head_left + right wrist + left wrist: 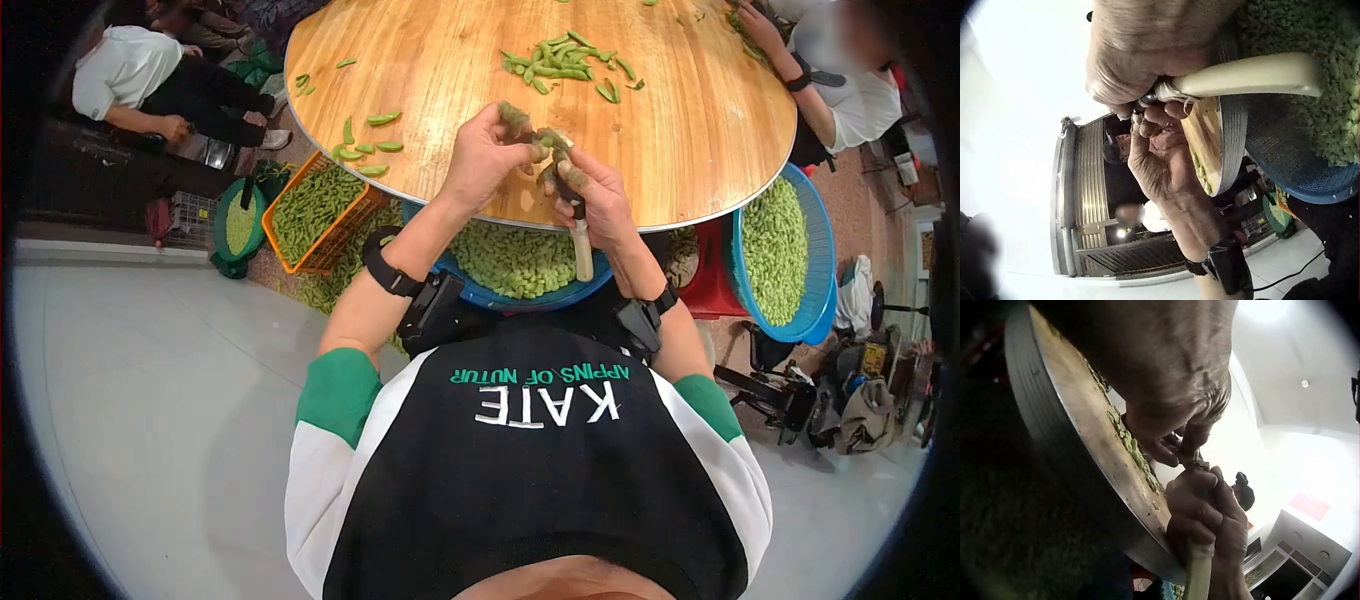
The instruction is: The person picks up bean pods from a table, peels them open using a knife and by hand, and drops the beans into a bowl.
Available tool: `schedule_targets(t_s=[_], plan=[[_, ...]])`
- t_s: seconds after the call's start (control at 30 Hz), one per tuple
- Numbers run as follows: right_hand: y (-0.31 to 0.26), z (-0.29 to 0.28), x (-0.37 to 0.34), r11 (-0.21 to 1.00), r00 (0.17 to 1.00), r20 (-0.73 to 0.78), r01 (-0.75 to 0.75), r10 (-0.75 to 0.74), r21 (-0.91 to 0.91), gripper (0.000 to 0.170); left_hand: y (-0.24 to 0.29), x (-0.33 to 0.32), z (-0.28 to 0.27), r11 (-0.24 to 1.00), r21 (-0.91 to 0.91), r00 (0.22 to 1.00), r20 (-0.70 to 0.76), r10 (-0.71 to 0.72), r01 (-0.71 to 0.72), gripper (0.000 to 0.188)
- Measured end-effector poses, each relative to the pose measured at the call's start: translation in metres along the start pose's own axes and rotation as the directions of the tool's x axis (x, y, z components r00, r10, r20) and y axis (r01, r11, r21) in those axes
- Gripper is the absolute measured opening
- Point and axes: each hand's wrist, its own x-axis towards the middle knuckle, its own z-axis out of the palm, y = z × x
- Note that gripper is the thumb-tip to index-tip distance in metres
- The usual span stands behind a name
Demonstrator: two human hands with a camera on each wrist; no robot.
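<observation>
Over the near edge of the round wooden table (430,90), both hands meet at the fingertips. My right hand (598,195) grips a knife by its cream handle (582,250), which sticks out below the palm; the blade end is hidden among the fingers. Thumb and fingers of my left hand (485,160) pinch a green bean pod (545,145), mostly covered by fingertips. In the right wrist view the knife handle (1247,78) runs out to the right, while the left hand (1169,165) comes up from below. Farther back lies a pile of pods (555,60).
Several loose pods (375,147) lie to the left on the tabletop. A blue basket (590,290) of shelled beans stands under the table edge, another blue basket (828,235) at right. An orange crate (275,235) holds pods. Other people (125,70) sit around.
</observation>
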Motion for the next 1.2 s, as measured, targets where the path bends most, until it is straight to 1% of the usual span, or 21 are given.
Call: schedule_targets(t_s=[0.17, 0.3, 0.4, 0.47, 0.5, 0.57, 0.6, 0.67, 0.7, 0.77, 0.8, 0.83, 0.87, 0.9, 0.93, 0.97, 1.0, 1.03, 1.1, 1.13, 1.2], plan=[[-0.004, 0.002, -0.001, 0.999, 0.999, -0.015, -0.032, 0.032, 0.004, 0.03, 0.004, 0.0, 0.001, 0.997, 0.075, 1.0, 0.007, 0.013, -0.013, 0.029], [-0.005, 0.002, 0.0, 1.0, 1.0, -0.011, -0.022, 0.021, -0.019, 0.03, 0.005, -0.001, 0.002, 0.996, 0.085, 1.0, -0.004, 0.026, -0.025, 0.03], [-0.005, 0.003, 0.0, 0.999, 0.999, -0.037, -0.021, 0.02, -0.024, 0.03, 0.002, 0.001, -0.001, 0.997, 0.066, 0.999, 0.013, 0.045, -0.045, 0.03], [-0.005, 0.005, -0.001, 1.0, 0.998, -0.054, 0.013, -0.014, -0.02, 0.029, 0.0, 0.004, -0.004, 0.999, -0.035, 0.995, 0.092, 0.037, -0.033, 0.028], [-0.005, 0.004, -0.001, 1.0, 0.998, -0.054, 0.013, -0.014, -0.022, 0.029, 0.001, 0.005, -0.005, 0.999, -0.036, 0.995, 0.093, 0.038, -0.034, 0.028], [-0.007, 0.002, -0.001, 0.999, 0.999, -0.038, -0.012, 0.013, 0.037, 0.029, 0.004, 0.008, -0.008, 0.953, -0.234, 0.963, 0.235, -0.134, 0.19, 0.022], [-0.007, 0.0, -0.002, 0.999, 0.999, -0.036, -0.013, 0.014, 0.037, 0.029, -0.001, 0.011, -0.012, 0.954, -0.235, 0.963, 0.233, -0.133, 0.188, 0.022], [-0.01, -0.002, -0.002, 0.996, 0.997, -0.018, -0.079, 0.08, 0.05, 0.028, -0.013, 0.018, -0.019, 0.833, -0.359, 0.877, 0.394, -0.275, 0.422, 0.016], [-0.011, -0.002, -0.002, 0.996, 0.997, -0.02, -0.075, 0.076, 0.047, 0.028, -0.009, 0.017, -0.016, 0.833, -0.358, 0.876, 0.399, -0.272, 0.421, 0.016], [-0.011, -0.002, -0.003, 0.988, 0.994, -0.042, -0.091, 0.097, 0.126, 0.027, -0.002, 0.011, -0.009, 0.893, -0.285, 0.915, 0.312, -0.257, 0.348, 0.011], [-0.01, -0.002, -0.002, 0.988, 0.994, -0.041, -0.091, 0.097, 0.126, 0.027, -0.002, 0.009, -0.007, 0.893, -0.286, 0.915, 0.312, -0.256, 0.348, 0.011], [-0.01, -0.003, -0.001, 0.979, 0.992, -0.056, -0.098, 0.11, 0.177, 0.027, -0.003, 0.007, -0.005, 0.997, 0.014, 0.979, 0.191, -0.074, 0.073, 0.012], [-0.009, -0.003, 0.0, 0.967, 0.99, -0.069, -0.104, 0.123, 0.23, 0.027, -0.003, 0.004, -0.003, 0.923, 0.339, 0.98, 0.134, 0.145, -0.183, 0.013], [-0.007, -0.005, 0.001, 0.967, 0.99, -0.068, -0.104, 0.123, 0.232, 0.027, -0.001, 0.002, -0.002, 0.922, 0.342, 0.98, 0.134, 0.145, -0.183, 0.013], [-0.006, -0.008, 0.003, 0.968, 0.989, -0.073, -0.106, 0.126, 0.228, 0.027, 0.001, 0.0, -0.001, 0.678, 0.588, 0.896, 0.246, 0.369, -0.44, 0.013], [-0.005, -0.01, 0.003, 0.969, 0.988, -0.079, -0.11, 0.13, 0.223, 0.027, 0.003, -0.003, 0.001, 0.308, 0.73, 0.753, 0.413, 0.513, -0.61, 0.015], [-0.006, -0.009, 0.003, 0.969, 0.988, -0.078, -0.11, 0.13, 0.222, 0.027, 0.005, -0.006, 0.005, 0.281, 0.728, 0.729, 0.418, 0.542, -0.626, 0.016], [-0.007, -0.008, 0.003, 0.964, 0.988, -0.072, -0.117, 0.138, 0.24, 0.027, 0.005, -0.006, 0.007, 0.28, 0.728, 0.728, 0.418, 0.544, -0.626, 0.016], [-0.009, -0.009, 0.003, 0.96, 0.987, -0.067, -0.122, 0.143, 0.254, 0.028, 0.006, -0.004, 0.011, 0.162, 0.728, 0.636, 0.441, 0.634, -0.666, 0.013], [-0.008, -0.012, 0.003, 0.953, 0.987, -0.058, -0.126, 0.147, 0.276, 0.028, 0.003, -0.004, 0.011, 0.161, 0.727, 0.634, 0.441, 0.636, -0.668, 0.013], [-0.008, -0.014, 0.003, 0.947, 0.988, -0.047, -0.128, 0.148, 0.296, 0.029, 0.001, -0.003, 0.012, 0.356, 0.733, 0.753, 0.317, 0.576, -0.58, 0.006]])
